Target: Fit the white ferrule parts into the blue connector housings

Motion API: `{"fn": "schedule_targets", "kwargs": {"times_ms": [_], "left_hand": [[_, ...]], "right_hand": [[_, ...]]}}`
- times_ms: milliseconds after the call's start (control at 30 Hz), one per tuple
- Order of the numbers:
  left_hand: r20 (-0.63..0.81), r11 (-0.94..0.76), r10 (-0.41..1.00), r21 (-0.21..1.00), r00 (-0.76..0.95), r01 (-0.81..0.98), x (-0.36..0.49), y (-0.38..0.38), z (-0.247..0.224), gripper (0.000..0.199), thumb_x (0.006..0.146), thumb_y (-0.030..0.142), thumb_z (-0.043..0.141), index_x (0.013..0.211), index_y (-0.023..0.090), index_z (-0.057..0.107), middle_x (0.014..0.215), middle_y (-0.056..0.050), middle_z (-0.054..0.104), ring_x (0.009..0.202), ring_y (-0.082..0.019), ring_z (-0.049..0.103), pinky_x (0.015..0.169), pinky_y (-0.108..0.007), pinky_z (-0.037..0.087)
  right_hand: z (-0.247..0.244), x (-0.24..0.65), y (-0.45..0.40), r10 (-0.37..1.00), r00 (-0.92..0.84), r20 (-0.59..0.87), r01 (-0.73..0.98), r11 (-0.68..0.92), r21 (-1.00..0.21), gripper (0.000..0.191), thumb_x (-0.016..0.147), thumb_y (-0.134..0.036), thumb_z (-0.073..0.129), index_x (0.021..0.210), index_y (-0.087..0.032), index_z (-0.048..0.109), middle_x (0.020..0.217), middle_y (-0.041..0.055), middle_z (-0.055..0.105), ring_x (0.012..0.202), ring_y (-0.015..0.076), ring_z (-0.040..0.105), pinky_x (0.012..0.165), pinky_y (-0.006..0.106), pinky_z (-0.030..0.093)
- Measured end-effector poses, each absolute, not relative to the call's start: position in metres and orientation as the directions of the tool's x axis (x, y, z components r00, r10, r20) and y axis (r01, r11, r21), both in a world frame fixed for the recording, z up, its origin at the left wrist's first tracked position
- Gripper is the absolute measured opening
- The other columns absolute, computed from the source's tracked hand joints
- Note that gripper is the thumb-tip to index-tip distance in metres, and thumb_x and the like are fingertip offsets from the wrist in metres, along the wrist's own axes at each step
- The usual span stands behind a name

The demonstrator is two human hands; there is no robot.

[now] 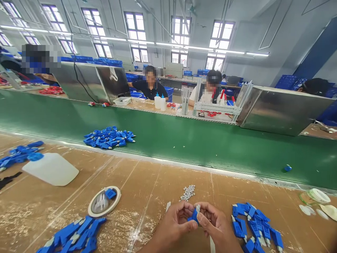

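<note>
Both hands meet low in the head view, closed around one small blue plastic part (194, 215) with a light grey tip pointing up. My left hand (176, 222) grips it from the left, and my right hand (216, 223) pinches it from the right, thumb near the grey tip. Just beyond the fingers lies a small heap of grey pieces (187, 192). Blue parts with pale tips are piled right of my right hand (254, 223), and another blue pile (76, 233) lies at the lower left.
A tape roll (92, 209) with a blue part on it and a white bottle (52, 169) are at left. A green belt (168, 137) crosses ahead, carrying a blue heap (108, 137). A jar (314, 196) stands at right. People sit beyond the belt.
</note>
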State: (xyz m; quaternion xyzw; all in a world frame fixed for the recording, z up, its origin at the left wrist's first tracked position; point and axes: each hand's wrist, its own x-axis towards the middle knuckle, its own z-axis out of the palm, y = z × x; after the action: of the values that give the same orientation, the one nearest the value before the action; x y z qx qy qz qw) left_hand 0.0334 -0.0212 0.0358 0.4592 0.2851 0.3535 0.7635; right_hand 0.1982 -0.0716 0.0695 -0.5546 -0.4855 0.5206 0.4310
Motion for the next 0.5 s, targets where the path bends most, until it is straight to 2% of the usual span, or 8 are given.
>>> {"fn": "schedule_targets", "kwargs": {"times_ms": [133, 200, 267, 333, 400, 500], "left_hand": [[-0.112, 0.332, 0.781, 0.908, 0.614, -0.256, 0.032, -0.022, 0.039, 0.049, 0.061, 0.053, 0.085, 0.085, 0.014, 0.070, 0.079, -0.005, 0.068, 0.076, -0.016, 0.061, 0.074, -0.027, 0.046], [-0.132, 0.388, 0.746, 0.883, 0.652, -0.264, 0.033, -0.022, 0.041, 0.051, 0.066, 0.058, 0.081, 0.086, 0.013, 0.071, 0.077, -0.005, 0.067, 0.071, -0.015, 0.059, 0.069, -0.027, 0.047], [-0.160, 0.473, 0.705, 0.831, 0.691, -0.291, 0.032, -0.021, 0.042, 0.050, 0.065, 0.058, 0.081, 0.084, 0.012, 0.071, 0.072, -0.004, 0.065, 0.067, -0.013, 0.058, 0.063, -0.025, 0.046], [-0.200, 0.561, 0.680, 0.762, 0.706, -0.324, 0.030, -0.019, 0.044, 0.047, 0.061, 0.052, 0.086, 0.080, 0.012, 0.071, 0.068, -0.004, 0.063, 0.062, -0.011, 0.056, 0.059, -0.022, 0.046], [-0.250, 0.621, 0.688, 0.689, 0.681, -0.374, 0.025, -0.014, 0.046, 0.042, 0.060, 0.044, 0.089, 0.077, 0.011, 0.071, 0.068, -0.003, 0.064, 0.059, -0.009, 0.056, 0.059, -0.020, 0.046], [-0.313, 0.654, 0.729, 0.584, 0.609, -0.482, 0.017, -0.005, 0.049, 0.036, 0.059, 0.033, 0.091, 0.078, 0.011, 0.070, 0.072, -0.003, 0.066, 0.059, -0.008, 0.060, 0.061, -0.018, 0.048]], "right_hand": [[0.073, 0.193, -0.067, 0.987, -0.039, -0.153, 0.102, -0.149, -0.984, 0.049, 0.083, -0.065, 0.061, 0.093, -0.017, 0.068, 0.077, 0.0018, 0.060, 0.069, 0.0168, 0.052, 0.054, 0.024, 0.041], [0.076, 0.191, -0.065, 0.983, -0.089, -0.158, 0.123, -0.146, -0.982, 0.048, 0.085, -0.064, 0.058, 0.092, -0.017, 0.068, 0.076, 0.0010, 0.058, 0.067, 0.0163, 0.052, 0.055, 0.025, 0.040], [0.079, 0.191, -0.066, 0.978, -0.106, -0.178, 0.136, -0.163, -0.977, 0.052, 0.085, -0.067, 0.057, 0.098, -0.017, 0.068, 0.075, -0.0002, 0.055, 0.065, 0.0157, 0.050, 0.055, 0.026, 0.039], [0.079, 0.194, -0.070, 0.976, -0.072, -0.207, 0.160, -0.194, -0.968, 0.058, 0.085, -0.070, 0.054, 0.111, -0.019, 0.065, 0.077, -0.0006, 0.052, 0.066, 0.0165, 0.049, 0.054, 0.026, 0.040], [0.075, 0.199, -0.080, 0.971, -0.079, -0.224, 0.241, -0.200, -0.950, 0.058, 0.084, -0.070, 0.054, 0.116, -0.022, 0.065, 0.080, -0.0005, 0.051, 0.070, 0.0182, 0.050, 0.060, 0.028, 0.042], [0.061, 0.206, -0.099, 0.935, -0.203, -0.291, 0.394, -0.194, -0.898, 0.051, 0.077, -0.066, 0.065, 0.101, -0.021, 0.074, 0.077, -0.0013, 0.047, 0.067, 0.0171, 0.047, 0.063, 0.030, 0.040]]}}
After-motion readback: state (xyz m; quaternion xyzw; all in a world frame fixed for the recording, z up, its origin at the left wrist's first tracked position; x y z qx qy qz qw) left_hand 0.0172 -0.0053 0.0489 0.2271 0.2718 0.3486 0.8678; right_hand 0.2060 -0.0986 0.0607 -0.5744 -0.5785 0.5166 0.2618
